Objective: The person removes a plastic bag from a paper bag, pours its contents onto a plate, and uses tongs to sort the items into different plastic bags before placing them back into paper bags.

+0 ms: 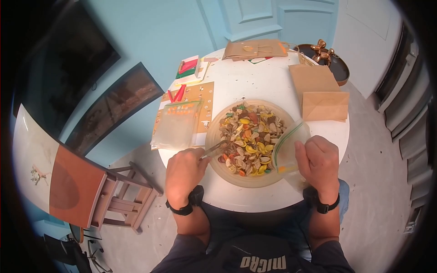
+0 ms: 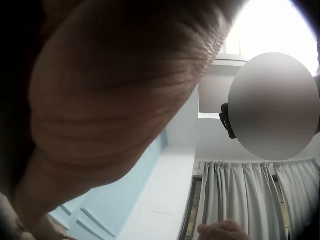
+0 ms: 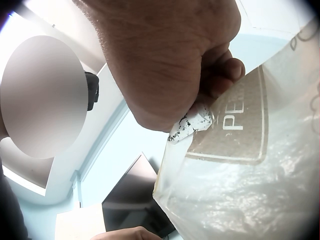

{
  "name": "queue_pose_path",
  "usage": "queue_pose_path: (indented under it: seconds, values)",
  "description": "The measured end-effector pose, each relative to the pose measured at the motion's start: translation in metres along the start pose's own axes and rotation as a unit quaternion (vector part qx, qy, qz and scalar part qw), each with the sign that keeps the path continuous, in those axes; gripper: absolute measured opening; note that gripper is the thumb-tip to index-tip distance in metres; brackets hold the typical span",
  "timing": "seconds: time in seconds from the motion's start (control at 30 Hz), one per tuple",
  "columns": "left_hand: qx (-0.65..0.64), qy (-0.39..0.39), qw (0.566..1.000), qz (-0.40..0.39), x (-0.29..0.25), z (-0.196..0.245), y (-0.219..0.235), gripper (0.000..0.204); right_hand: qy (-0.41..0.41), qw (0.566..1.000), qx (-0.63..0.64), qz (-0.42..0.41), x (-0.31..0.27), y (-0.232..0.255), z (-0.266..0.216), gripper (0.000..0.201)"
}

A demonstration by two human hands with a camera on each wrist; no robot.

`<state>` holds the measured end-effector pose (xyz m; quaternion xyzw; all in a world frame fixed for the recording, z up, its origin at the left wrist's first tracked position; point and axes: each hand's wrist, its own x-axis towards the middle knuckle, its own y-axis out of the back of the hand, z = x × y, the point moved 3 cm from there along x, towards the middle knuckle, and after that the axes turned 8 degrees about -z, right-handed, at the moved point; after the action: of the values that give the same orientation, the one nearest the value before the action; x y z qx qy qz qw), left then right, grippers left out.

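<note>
A large round bowl on the white table is filled with dried potpourri-like pieces in brown, yellow, orange and green. My left hand, at the bowl's left rim, grips slim metal tongs whose tips reach in among the pieces. On the other side, my right hand grips the edge of a clear zip bag with a green seal, tilted over the bowl's right rim. The right wrist view shows the bag close up, with printed lettering. My left palm fills much of the left wrist view, tongs hidden.
Another zip bag lies on a patterned sheet at the left, near red strips and a small box. Brown paper bags lie at right and more at the back. Beyond stands a dark round tray.
</note>
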<state>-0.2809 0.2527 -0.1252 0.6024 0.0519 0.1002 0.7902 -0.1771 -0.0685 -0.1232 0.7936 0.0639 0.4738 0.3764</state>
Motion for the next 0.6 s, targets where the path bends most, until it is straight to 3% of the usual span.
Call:
queue_pose_path:
  seconds: [0.33,0.43,0.53,0.6]
  values:
    - [-0.034,-0.012,0.996,0.08,-0.01,0.026,0.015,0.019,0.001,1.0,0.013,-0.011,0.0,-0.008,-0.001,0.041]
    - [-0.099,-0.111,0.982,0.118,-0.012,0.051,0.007,0.022,0.001,1.0,0.021,-0.012,-0.001,-0.012,-0.003,0.039]
    - [-0.143,-0.193,0.967,0.085,-0.013,0.09,0.001,0.028,0.002,1.0,0.017,-0.017,-0.001,-0.013,-0.003,0.038]
    - [-0.144,-0.196,0.967,0.073,-0.014,0.093,-0.003,0.033,0.001,1.0,0.009,-0.017,0.0,-0.009,-0.002,0.039]
